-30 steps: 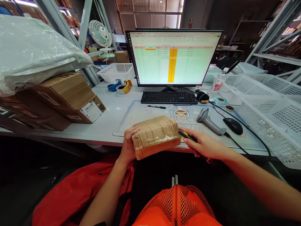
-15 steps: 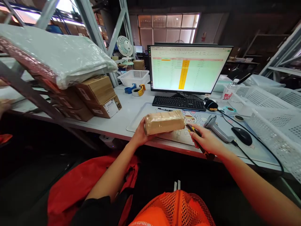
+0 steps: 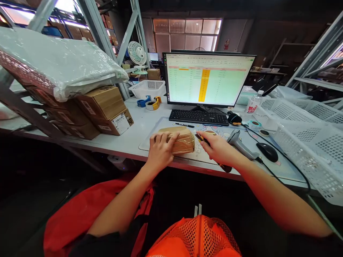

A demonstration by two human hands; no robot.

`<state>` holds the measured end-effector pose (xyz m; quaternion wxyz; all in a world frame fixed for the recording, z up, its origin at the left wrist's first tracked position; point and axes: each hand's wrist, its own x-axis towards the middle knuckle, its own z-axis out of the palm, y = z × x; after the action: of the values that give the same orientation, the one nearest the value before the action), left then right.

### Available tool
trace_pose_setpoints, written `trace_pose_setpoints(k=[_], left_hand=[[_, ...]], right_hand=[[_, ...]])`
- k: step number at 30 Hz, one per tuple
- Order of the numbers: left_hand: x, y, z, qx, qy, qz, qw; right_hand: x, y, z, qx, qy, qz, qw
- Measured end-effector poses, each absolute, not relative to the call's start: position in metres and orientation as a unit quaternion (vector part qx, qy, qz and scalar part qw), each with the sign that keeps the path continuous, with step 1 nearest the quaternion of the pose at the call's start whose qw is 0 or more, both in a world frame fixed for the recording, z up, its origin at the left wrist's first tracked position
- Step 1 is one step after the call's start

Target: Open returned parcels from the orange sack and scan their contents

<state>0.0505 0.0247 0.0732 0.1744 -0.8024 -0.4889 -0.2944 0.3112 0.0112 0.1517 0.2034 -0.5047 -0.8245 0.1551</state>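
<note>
A small taped cardboard box (image 3: 184,142) lies on the desk mat in front of the keyboard. My left hand (image 3: 160,149) grips it from above, fingers over its top and the thumb toward the right. Clear tape shines at the box's right end. My right hand (image 3: 220,149) is closed around a yellow and black utility knife (image 3: 204,140), whose tip points at that end with a small gap between. The blade itself is too small to make out. Just right of my right hand lies a grey barcode scanner (image 3: 241,144).
Behind the mat stand a keyboard (image 3: 198,117) and a monitor (image 3: 207,80). Stacked cartons (image 3: 103,107) under a plastic-wrapped package (image 3: 69,64) fill the left. Tape dispensers (image 3: 152,103) sit near a white basket (image 3: 148,88). A mouse (image 3: 267,152), cables and white baskets (image 3: 308,142) occupy the right.
My left hand has gone from holding the box's left end to lying over its top. The box has come down onto the mat and turned. The knife has shifted left with my right hand.
</note>
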Motion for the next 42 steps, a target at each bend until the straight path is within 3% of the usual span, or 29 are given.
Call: trace_pose_setpoints(k=[8,17,20,23,25,29,35,42], left_hand=[[0.053,0.020,0.069,-0.793,-0.501,-0.296,0.180],[0.059,0.026,0.077,-0.775,-0.521,-0.336,0.125],[0.041,0.029,0.077,-0.746,-0.535,-0.389,0.079],[0.021,0.029,0.063,-0.706,-0.512,-0.486,-0.046],[0.014,0.028,0.048,-0.698,-0.480,-0.517,-0.125],[0.016,0.023,0.027,-0.689,-0.459,-0.530,-0.182],[0.014,0.021,0.029,-0.698,-0.454,-0.520,-0.191],[0.003,0.024,0.036,-0.728,-0.426,-0.504,-0.186]], right_hand=[[0.285,0.014,0.136,-0.545,-0.811,0.117,0.178],[0.280,-0.030,0.097,-0.605,-0.784,0.125,0.063],[0.300,-0.032,0.104,-0.556,-0.805,0.146,0.147],[0.326,-0.022,0.125,-0.518,-0.812,0.130,0.236],[0.335,-0.011,0.143,-0.489,-0.830,0.105,0.246],[0.317,0.008,0.172,-0.451,-0.874,0.005,0.180],[0.268,0.022,0.188,-0.380,-0.913,-0.132,0.071],[0.263,0.028,0.205,-0.343,-0.924,-0.170,0.004]])
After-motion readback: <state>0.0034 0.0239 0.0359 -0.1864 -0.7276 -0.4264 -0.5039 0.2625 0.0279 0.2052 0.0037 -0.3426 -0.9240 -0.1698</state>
